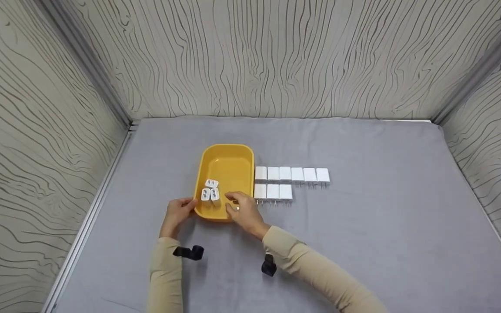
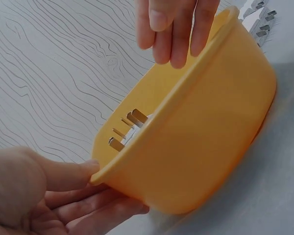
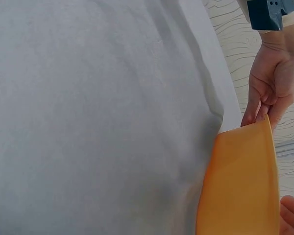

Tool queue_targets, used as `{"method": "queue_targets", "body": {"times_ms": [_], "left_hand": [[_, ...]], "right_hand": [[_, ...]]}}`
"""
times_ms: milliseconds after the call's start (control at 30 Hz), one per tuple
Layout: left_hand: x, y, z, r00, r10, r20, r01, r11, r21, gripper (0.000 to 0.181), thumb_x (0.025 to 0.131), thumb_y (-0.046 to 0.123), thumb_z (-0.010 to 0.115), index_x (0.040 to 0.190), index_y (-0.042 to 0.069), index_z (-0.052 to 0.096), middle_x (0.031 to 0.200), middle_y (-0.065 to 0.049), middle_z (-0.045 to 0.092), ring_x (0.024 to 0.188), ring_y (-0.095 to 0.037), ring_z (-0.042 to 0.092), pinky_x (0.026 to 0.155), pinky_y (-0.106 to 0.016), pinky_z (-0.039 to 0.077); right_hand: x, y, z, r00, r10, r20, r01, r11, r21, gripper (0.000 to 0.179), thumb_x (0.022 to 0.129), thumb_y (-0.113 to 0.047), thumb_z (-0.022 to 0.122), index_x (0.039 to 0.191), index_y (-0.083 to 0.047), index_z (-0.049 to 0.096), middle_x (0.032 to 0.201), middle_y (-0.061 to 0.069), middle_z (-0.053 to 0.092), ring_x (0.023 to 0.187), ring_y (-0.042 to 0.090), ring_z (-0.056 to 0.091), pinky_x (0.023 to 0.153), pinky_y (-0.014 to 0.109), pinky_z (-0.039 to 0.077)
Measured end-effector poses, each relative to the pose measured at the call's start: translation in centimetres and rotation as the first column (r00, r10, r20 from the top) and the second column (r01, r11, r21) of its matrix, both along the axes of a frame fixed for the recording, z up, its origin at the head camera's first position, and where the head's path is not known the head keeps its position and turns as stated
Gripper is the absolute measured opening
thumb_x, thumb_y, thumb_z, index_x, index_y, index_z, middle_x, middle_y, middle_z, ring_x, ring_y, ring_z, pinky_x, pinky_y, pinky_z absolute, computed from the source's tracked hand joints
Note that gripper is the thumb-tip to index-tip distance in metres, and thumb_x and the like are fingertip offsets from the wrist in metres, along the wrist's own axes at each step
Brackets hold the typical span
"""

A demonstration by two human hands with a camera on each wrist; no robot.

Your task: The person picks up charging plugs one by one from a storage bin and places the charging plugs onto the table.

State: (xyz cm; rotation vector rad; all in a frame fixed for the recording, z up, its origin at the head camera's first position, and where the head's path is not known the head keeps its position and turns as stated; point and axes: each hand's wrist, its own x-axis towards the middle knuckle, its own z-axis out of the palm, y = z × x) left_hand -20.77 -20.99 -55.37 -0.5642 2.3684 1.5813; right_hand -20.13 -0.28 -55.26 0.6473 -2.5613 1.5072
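My left hand point(image 1: 176, 215) pinches the near left rim of a yellow plastic tub point(image 1: 235, 153), thumb on the rim and fingers under its outer side. Over the tub's near right corner is my right hand point(image 1: 245, 213), its thumb and fingers apart. In the left wrist view the right hand's fingers point(image 2: 179, 36) hang loosely above the rim. A small white patch shows beside the right hand; what it belongs to is hidden. White plug adapters point(image 1: 211, 183) stand prongs up in the tub's near left part. Metal prongs point(image 2: 137, 117) rise behind the rim in the left wrist view.
Right of the tub, white adapters lie in two rows, a longer far row point(image 1: 297, 174) and a shorter near row point(image 1: 272, 191), prongs toward me. Grey cloth point(image 1: 363, 226) covers the table. Patterned walls point(image 1: 250, 56) enclose the back and sides.
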Motion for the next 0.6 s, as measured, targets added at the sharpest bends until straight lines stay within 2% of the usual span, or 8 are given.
{"method": "queue_targets", "body": {"times_ms": [300,467,600], "left_hand": [[0.1,0.0,0.2,1.0,-0.007,-0.027,0.008,1.0,0.004,0.034,0.097,0.011,0.055,0.122,-0.012,0.06,0.12,-0.029,0.064,0.082,-0.011,0.066,0.08,-0.03,0.059],[0.1,0.2,0.3,0.999,0.0,-0.04,0.0,1.0,0.018,0.035,0.097,0.01,0.055,0.124,-0.013,0.058,0.122,-0.031,0.063,0.086,-0.015,0.068,0.08,-0.031,0.059],[0.1,0.2,0.3,1.0,0.0,-0.02,0.0,1.0,0.006,0.036,0.098,0.012,0.055,0.125,-0.012,0.057,0.124,-0.031,0.062,0.088,-0.016,0.068,0.081,-0.031,0.059]], "right_hand": [[-0.6,-1.1,-0.1,0.99,-0.025,0.139,0.029,0.999,-0.028,0.028,0.086,-0.001,0.063,0.112,0.01,0.064,0.112,0.025,0.068,0.1,0.036,0.067,0.088,0.04,0.057],[-1.1,-1.8,-0.3,0.986,-0.066,0.153,0.068,0.998,-0.011,0.029,0.084,-0.005,0.069,0.108,0.01,0.065,0.106,0.024,0.07,0.098,0.035,0.067,0.085,0.039,0.057],[-1.4,-2.2,-0.2,0.982,-0.089,0.169,0.085,0.996,0.034,0.03,0.083,-0.01,0.073,0.106,0.008,0.067,0.103,0.023,0.071,0.096,0.033,0.068,0.084,0.038,0.057]]}}
